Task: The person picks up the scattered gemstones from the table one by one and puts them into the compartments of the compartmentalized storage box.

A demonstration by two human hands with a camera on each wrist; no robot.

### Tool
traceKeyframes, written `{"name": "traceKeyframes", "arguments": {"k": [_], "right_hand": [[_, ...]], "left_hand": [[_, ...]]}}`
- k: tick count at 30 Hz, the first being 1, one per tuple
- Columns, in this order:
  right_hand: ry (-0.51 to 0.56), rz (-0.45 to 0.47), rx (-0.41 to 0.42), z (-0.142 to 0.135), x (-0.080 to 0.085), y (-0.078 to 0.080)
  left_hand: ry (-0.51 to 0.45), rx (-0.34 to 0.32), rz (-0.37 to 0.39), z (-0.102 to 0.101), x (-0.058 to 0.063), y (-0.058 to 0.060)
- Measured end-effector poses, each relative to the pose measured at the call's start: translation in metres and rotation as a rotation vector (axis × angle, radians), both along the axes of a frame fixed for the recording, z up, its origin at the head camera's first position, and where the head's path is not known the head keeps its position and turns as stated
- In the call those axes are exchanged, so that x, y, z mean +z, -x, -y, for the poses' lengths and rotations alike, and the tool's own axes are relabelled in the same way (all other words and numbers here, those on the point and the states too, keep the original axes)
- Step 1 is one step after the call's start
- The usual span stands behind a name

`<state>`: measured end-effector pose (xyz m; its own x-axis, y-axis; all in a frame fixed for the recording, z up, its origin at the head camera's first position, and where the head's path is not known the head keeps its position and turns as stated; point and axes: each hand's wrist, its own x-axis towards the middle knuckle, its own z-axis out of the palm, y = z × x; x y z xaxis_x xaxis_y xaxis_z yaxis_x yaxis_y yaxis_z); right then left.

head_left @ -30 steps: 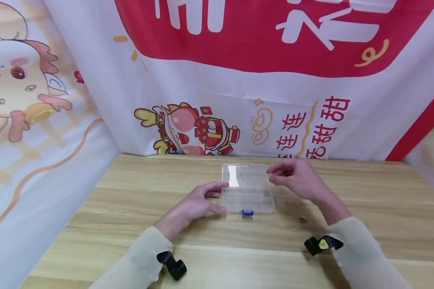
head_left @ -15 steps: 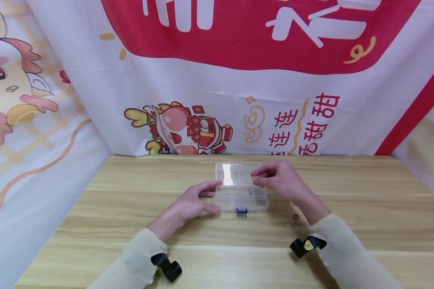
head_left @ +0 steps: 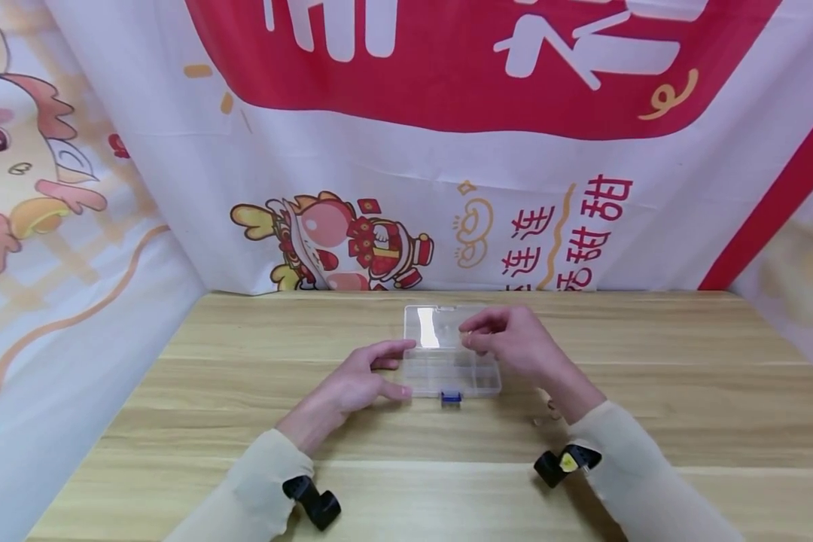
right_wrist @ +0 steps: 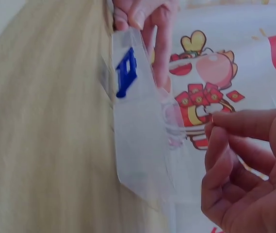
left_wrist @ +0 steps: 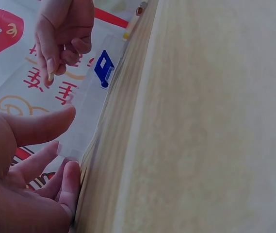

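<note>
A clear plastic compartment box (head_left: 440, 382) lies on the table, its transparent lid (head_left: 440, 320) laid back behind it and a blue latch (head_left: 451, 399) at its front. My left hand (head_left: 359, 376) holds the box's left end, thumb at the front corner and index finger near the hinge. Over the right part of the lid, my right hand (head_left: 515, 342) pinches a tiny pale yellowish piece (left_wrist: 51, 76) between thumb and index finger. Its exact kind cannot be told. In the right wrist view the box's dividers are hidden behind its front wall.
Right of the box, near the right forearm, a small brownish ring (head_left: 552, 406) and a tiny clear bit (head_left: 537, 421) lie on the wooden table (head_left: 406, 497). A printed cloth (head_left: 352, 150) hangs along the table's back edge.
My right hand has moved left from beside the box to over its lid, still pinching the tiny piece. The left hand keeps its hold on the box; the head view has shifted slightly.
</note>
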<state>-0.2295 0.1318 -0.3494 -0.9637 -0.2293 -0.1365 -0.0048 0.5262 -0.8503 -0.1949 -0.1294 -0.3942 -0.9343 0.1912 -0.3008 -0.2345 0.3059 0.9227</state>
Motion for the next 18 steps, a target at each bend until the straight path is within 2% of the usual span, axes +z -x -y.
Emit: {"name": "traceKeyframes", "arguments": {"k": [6, 13, 18], "right_hand": [[0.010, -0.028, 0.047, -0.013, 0.005, 0.006], [0.026, -0.041, 0.059, -0.016, 0.006, 0.008], [-0.003, -0.048, 0.050, -0.018, 0.008, 0.008]], "left_hand": [[0.004, -0.008, -0.006, 0.001, -0.002, 0.000], [-0.001, -0.007, 0.011, 0.002, -0.001, 0.001], [-0.002, -0.014, 0.009, 0.001, -0.001, 0.002]]}}
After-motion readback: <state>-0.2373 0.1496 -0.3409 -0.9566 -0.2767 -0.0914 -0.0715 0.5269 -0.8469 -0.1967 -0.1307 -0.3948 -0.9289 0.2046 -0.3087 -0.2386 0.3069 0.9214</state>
